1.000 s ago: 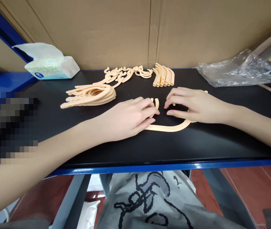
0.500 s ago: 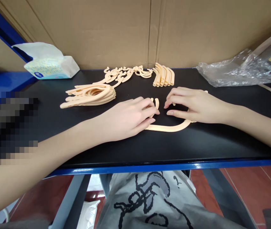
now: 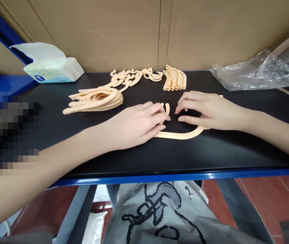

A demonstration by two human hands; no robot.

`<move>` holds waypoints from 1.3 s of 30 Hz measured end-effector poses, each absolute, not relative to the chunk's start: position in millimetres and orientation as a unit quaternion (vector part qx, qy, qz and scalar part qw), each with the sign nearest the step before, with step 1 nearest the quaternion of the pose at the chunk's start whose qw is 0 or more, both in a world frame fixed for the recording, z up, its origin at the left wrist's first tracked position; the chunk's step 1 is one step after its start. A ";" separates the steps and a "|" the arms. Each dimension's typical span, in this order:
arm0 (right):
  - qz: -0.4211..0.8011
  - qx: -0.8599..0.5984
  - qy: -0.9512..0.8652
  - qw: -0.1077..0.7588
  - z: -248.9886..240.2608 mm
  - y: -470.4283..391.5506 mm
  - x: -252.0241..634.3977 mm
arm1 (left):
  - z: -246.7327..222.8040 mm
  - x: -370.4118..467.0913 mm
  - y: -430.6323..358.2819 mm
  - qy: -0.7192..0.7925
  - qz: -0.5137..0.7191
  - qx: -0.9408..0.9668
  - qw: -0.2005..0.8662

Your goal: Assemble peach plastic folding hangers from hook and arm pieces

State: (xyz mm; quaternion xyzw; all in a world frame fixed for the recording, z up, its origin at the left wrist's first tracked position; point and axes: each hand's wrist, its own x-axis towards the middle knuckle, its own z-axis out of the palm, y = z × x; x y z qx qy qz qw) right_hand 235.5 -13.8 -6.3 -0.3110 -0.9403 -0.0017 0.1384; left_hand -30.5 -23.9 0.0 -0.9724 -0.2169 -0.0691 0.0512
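Note:
My left hand rests palm down on the black table, fingers loosely bent and a little apart. It covers part of some small beige curved pieces, whose ends show by its fingertips. From under its thumb a long, bowed beige plastic strip runs towards my right hand. That hand lies palm down over the strip's other end, fingers and thumb spread. Bits of beige plastic peek out around it; what lies beneath both palms is hidden. Neither hand visibly grips anything.
Behind my left hand lies a stack of beige looped pieces. Farther back are a heap of small hooked parts and a bundle of curved tubes. A tissue pack stands left, a clear plastic bag right, cardboard behind.
Both hands hold nearly the same pose and place over the pieces. The whole view has shifted very slightly.

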 end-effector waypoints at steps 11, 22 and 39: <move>-0.002 -0.305 -0.941 0.146 -8.7 -12.3 236.1 | -0.1 -29.7 -23.7 -0.217 -0.067 -0.972 0.054; 0.004 -0.303 -0.942 0.141 -7.0 -12.8 236.5 | -0.3 -30.2 -23.9 -0.212 -0.071 -0.973 0.057; 0.006 -0.310 -0.940 0.140 -7.5 -12.7 236.3 | 0.1 -29.6 -24.5 -0.222 -0.058 -0.972 0.056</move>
